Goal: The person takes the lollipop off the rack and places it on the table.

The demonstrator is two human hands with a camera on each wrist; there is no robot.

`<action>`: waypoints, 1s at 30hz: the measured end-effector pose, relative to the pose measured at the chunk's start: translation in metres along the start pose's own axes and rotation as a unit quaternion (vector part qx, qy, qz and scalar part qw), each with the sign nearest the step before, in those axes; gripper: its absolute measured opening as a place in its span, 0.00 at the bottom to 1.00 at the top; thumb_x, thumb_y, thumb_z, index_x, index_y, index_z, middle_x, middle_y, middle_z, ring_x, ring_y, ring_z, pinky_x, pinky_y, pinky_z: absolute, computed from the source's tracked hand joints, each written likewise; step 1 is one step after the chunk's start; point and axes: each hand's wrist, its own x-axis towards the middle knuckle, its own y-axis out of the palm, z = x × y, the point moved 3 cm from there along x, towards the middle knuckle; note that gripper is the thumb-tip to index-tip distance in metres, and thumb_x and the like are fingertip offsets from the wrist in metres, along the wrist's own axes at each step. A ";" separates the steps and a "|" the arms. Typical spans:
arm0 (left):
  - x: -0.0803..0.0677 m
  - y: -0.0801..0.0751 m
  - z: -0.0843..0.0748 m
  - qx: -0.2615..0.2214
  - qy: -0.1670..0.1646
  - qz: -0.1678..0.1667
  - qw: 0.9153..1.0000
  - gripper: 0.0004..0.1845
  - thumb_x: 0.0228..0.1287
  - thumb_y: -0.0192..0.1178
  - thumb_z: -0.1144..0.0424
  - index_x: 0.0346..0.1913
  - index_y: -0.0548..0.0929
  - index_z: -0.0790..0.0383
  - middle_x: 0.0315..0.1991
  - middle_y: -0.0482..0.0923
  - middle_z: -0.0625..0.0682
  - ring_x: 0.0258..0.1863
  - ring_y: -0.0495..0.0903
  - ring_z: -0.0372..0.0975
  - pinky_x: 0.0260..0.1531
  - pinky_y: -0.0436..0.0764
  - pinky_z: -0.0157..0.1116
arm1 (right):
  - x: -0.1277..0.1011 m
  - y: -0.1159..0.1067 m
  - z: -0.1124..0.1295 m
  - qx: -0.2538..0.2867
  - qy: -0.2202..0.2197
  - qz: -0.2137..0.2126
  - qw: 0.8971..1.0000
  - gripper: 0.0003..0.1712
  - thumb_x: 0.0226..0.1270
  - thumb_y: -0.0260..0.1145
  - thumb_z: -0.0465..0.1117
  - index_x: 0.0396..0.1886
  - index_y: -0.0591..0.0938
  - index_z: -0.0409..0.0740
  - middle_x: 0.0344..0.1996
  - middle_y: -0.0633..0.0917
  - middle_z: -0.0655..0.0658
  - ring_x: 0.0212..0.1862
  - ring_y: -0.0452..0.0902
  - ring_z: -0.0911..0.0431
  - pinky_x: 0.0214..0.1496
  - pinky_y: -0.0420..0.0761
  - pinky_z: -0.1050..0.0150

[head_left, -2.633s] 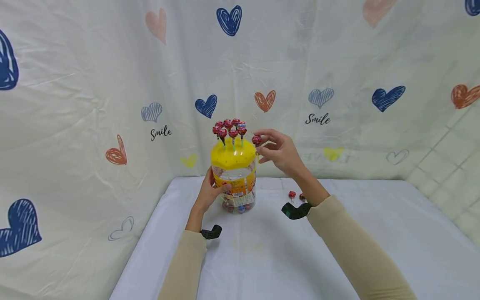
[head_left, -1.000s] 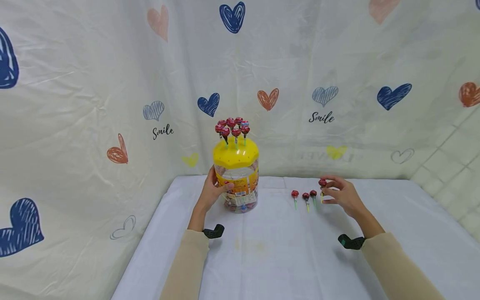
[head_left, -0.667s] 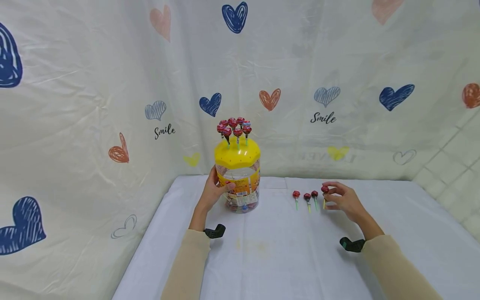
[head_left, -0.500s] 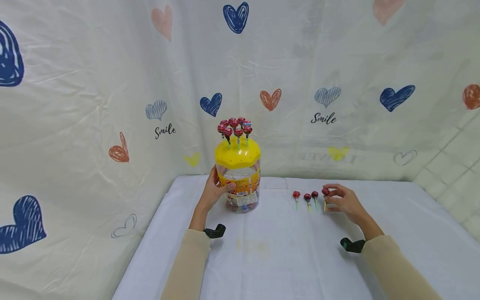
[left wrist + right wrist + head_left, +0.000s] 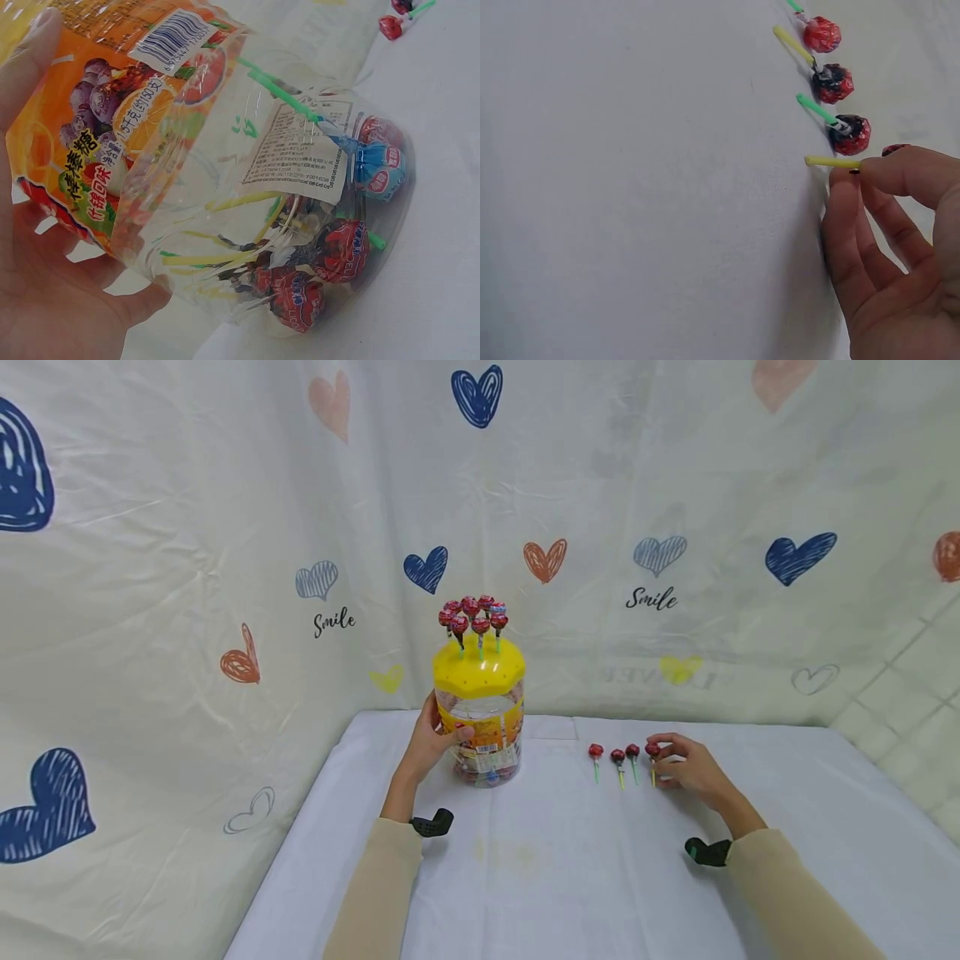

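The lollipop (image 5: 652,751) in the right hand (image 5: 692,771) has a small round head in shiny red wrapping and a thin yellow stick (image 5: 831,161). In the right wrist view the fingertips pinch the stick where it meets the head, so most of the head is hidden behind the fingers. It lies low on the table (image 5: 570,877), at the right end of a short row of three other lollipops (image 5: 617,757) (red heads pointing far, green and yellow sticks pointing near), just beside the last of them.

The left hand (image 5: 431,745) curls round the left side of the jar (image 5: 482,727), thumb on the orange printed label. The jar is clear, crinkly plastic, tall and rounded, with a faceted yellow lid (image 5: 478,670) dotted with small holes. A cluster of wrapped lollipops (image 5: 474,614) stands upright in the lid. More loose ones, red and one blue, lie at the bottom inside the jar, seen through the wall in the left wrist view.

The jar stands on the far left part of the table, well apart from the row on its right. A smooth white cloth covers the table; a wrinkled cream curtain (image 5: 187,527) printed with hearts hangs behind.
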 end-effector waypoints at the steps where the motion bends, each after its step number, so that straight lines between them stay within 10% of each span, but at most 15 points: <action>1: 0.000 0.000 0.000 -0.001 0.000 0.001 1.000 0.46 0.56 0.69 0.49 0.72 0.50 0.29 0.69 0.64 0.43 0.71 0.62 0.47 0.69 0.65 0.54 | 0.001 0.000 0.000 -0.016 -0.001 0.000 1.000 0.31 0.65 0.63 0.35 0.68 0.67 0.42 0.53 0.74 0.30 0.45 0.76 0.48 0.37 0.86 0.61; 9: 0.001 0.000 0.000 -0.003 -0.005 -0.002 1.000 0.46 0.56 0.69 0.48 0.71 0.51 0.27 0.68 0.64 0.42 0.71 0.61 0.48 0.69 0.65 0.54 | 0.007 -0.001 -0.002 -0.111 -0.019 0.000 0.994 0.30 0.66 0.64 0.39 0.67 0.69 0.43 0.52 0.78 0.33 0.48 0.75 0.46 0.40 0.75 0.64; 30: 0.001 0.000 0.002 -0.007 0.008 0.005 1.000 0.46 0.56 0.68 0.50 0.72 0.51 0.30 0.69 0.64 0.43 0.71 0.62 0.47 0.69 0.64 0.54 | 0.014 0.000 -0.013 -0.149 -0.007 -0.001 0.989 0.30 0.64 0.66 0.40 0.65 0.72 0.41 0.51 0.78 0.33 0.48 0.74 0.45 0.41 0.74 0.64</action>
